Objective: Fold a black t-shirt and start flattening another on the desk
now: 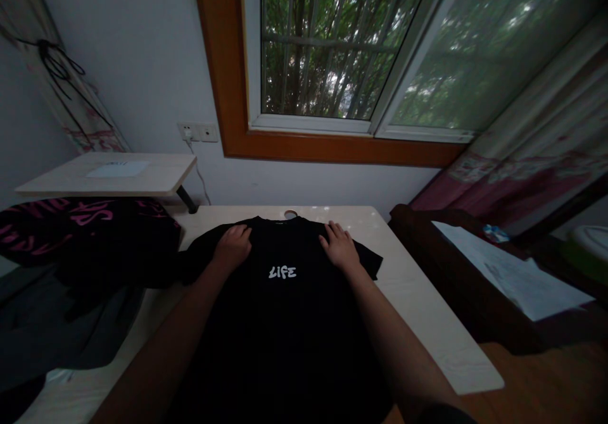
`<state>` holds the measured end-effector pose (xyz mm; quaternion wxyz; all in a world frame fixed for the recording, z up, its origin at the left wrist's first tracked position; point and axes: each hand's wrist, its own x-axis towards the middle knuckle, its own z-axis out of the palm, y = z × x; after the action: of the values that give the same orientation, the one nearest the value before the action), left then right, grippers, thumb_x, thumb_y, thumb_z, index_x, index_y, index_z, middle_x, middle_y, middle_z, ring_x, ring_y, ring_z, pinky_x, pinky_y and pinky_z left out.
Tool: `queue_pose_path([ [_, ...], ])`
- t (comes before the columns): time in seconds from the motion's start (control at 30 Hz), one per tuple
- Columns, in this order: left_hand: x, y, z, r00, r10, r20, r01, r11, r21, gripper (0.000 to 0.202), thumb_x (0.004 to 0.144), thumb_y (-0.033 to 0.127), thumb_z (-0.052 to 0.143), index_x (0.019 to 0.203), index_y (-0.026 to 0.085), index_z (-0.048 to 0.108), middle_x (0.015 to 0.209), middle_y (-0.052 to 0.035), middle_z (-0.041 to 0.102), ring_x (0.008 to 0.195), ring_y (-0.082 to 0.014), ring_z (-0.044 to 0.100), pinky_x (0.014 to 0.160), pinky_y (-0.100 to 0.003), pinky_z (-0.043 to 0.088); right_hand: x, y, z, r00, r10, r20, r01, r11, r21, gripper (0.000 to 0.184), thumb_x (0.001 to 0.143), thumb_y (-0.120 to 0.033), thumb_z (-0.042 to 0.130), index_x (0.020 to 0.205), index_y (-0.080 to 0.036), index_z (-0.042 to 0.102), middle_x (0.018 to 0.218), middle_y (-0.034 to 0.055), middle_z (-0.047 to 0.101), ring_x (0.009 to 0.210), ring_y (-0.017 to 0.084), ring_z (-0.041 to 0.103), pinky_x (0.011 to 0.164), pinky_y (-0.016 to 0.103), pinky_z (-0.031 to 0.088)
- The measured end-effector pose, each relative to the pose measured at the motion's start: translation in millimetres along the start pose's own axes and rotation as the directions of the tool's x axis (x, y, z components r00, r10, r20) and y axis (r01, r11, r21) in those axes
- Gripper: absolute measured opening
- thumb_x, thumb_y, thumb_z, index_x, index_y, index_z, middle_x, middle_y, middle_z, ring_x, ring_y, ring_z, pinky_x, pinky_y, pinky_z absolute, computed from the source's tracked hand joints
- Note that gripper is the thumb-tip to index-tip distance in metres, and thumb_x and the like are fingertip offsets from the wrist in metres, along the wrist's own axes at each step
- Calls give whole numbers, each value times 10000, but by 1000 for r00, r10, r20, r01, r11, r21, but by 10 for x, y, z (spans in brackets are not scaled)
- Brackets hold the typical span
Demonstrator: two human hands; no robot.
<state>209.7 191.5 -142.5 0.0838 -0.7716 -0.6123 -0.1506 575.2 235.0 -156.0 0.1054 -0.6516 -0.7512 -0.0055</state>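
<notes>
A black T-shirt [285,323] with white "LIFE" lettering lies spread on the pale table, collar toward the window. Past its collar sticks out the small curved hook of a hanger [291,213]; the rest of the hanger is hidden. My left hand [232,247] rests on the left shoulder of the shirt, fingers laid over the cloth. On the opposite shoulder my right hand [339,247] lies flat with its fingers apart, beside the short right sleeve.
Dark clothes, one with pink print [90,215], are heaped on the left, under a raised shelf [156,174] bearing a paper sheet. The pale table [427,335] ends at the right. Beyond stands a dark brown piece of furniture [456,285]. A window faces me.
</notes>
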Motion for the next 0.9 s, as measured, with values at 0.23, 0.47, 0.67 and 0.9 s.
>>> queue_pose_path([
  [0.23, 181, 8, 172, 989, -143, -27, 143, 990, 11, 541, 964, 336, 402, 1417, 83, 554, 1500, -195, 511, 1394, -324, 458, 1183, -487, 324, -20, -29, -38, 1000, -3, -14, 2, 1000, -28, 574, 1047, -456, 333, 1546, -184, 407, 1644, 100, 326, 1514, 300, 277, 1221, 502, 211],
  [0.47, 221, -9, 113, 967, -254, -2, 254, 966, 46, 511, 970, 398, 408, 1435, 233, 543, 1485, -133, 534, 1382, -323, 443, 1178, -581, 270, -78, -316, -256, 989, -112, -93, 102, 989, -104, 509, 988, -208, 369, 1472, -125, 505, 1581, 138, 424, 1435, 352, 363, 1196, 490, 242],
  [0.67, 292, 169, 1, 956, -293, -33, 295, 948, 120, 463, 921, 336, 471, 1329, 187, 628, 1431, -174, 550, 1364, -386, 411, 1162, -664, 215, -28, -786, -219, 973, -219, -78, 218, 976, -21, 429, 981, -259, 443, 1352, -131, 615, 1353, 152, 609, 1226, 297, 529, 1112, 379, 378],
  [0.9, 298, 351, 71, 969, -249, -12, 249, 965, 83, 427, 914, 267, 466, 1250, 100, 670, 1314, -194, 621, 1253, -311, 537, 1117, -435, 386, 131, -827, -25, 971, -201, -130, 203, 979, 3, 478, 1015, -326, 437, 1427, -117, 558, 1473, 160, 528, 1381, 283, 446, 1181, 404, 321],
])
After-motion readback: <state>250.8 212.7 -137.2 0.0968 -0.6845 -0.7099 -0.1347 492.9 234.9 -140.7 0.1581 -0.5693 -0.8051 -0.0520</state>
